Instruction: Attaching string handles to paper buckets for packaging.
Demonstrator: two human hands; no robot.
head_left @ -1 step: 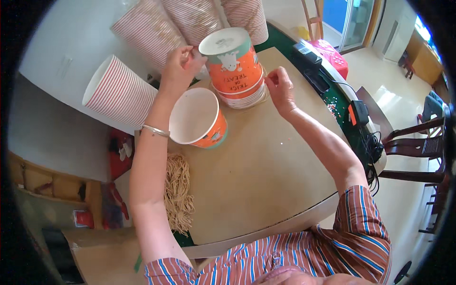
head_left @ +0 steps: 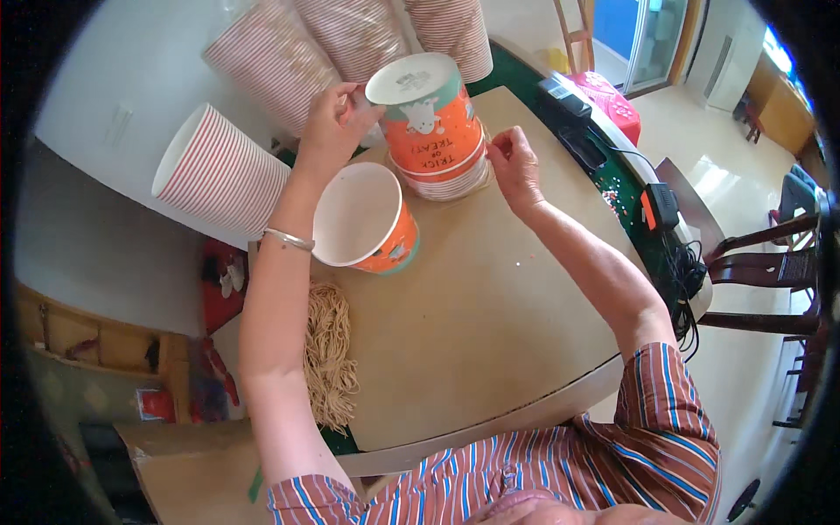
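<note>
Upside down on the board stands an orange and green paper bucket [head_left: 429, 122] with a white ghost figure, over a stack of more bucket rims. My left hand [head_left: 335, 127] is at its upper left, fingers closed in a pinch; what they hold, if anything, cannot be made out. At the stack's right edge my right hand [head_left: 516, 168] is also pinched, its fingertips beside the lower rim, their contents too small to see. Nearer to me, another paper bucket [head_left: 359, 214] lies tilted with its white inside facing up. A hank of beige cord [head_left: 329, 359] lies under my left forearm.
Tall stacks of red-striped cups [head_left: 223, 171] lean at the left, with wrapped stacks [head_left: 350, 39] behind. The brown board [head_left: 472, 332] covers the table. On the green right edge are a black adapter [head_left: 661, 208], cables [head_left: 687, 280] and small beads [head_left: 619, 199]. A dark chair [head_left: 761, 271] stands beyond.
</note>
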